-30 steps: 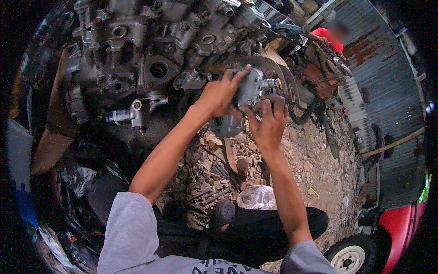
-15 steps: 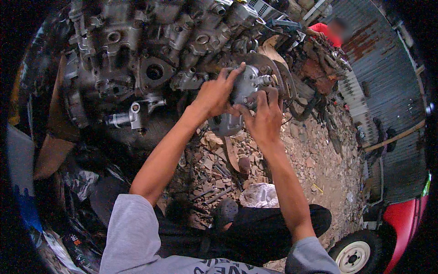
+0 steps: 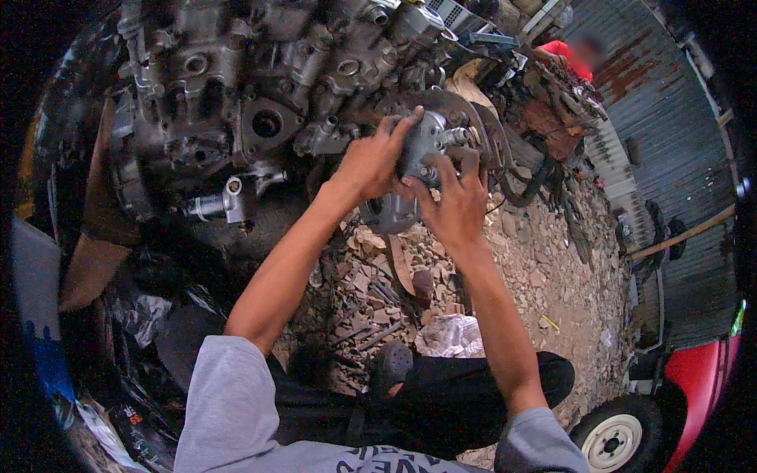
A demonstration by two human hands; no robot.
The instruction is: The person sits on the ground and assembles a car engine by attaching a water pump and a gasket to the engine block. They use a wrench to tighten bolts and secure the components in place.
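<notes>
In the head view, the grey, flat-faced metal housing (image 3: pixel 430 142) sits beside the dark metal engine block (image 3: pixel 272 75). The left hand (image 3: pixel 374 164) grips its edge; the right hand's (image 3: pixel 457 197) bent fingers touch it, pinch unclear. Likely heavy, stiff, perhaps oily-slick; the rim suits gripping best.

I see the left hand (image 3: pixel 371 164) gripping the left side of a grey metal part (image 3: pixel 415 154), a finger reaching up its edge. The right hand (image 3: pixel 456 205) curls its fingers and thumb over the part's lower right, just below a protruding fitting (image 3: pixel 453 137). I have a grimy engine (image 3: pixel 217 102) at upper left, stony ground (image 3: pixel 552 268) below, and a person in red (image 3: pixel 558 50) by a corrugated wall (image 3: pixel 666 102) at upper right.
</notes>
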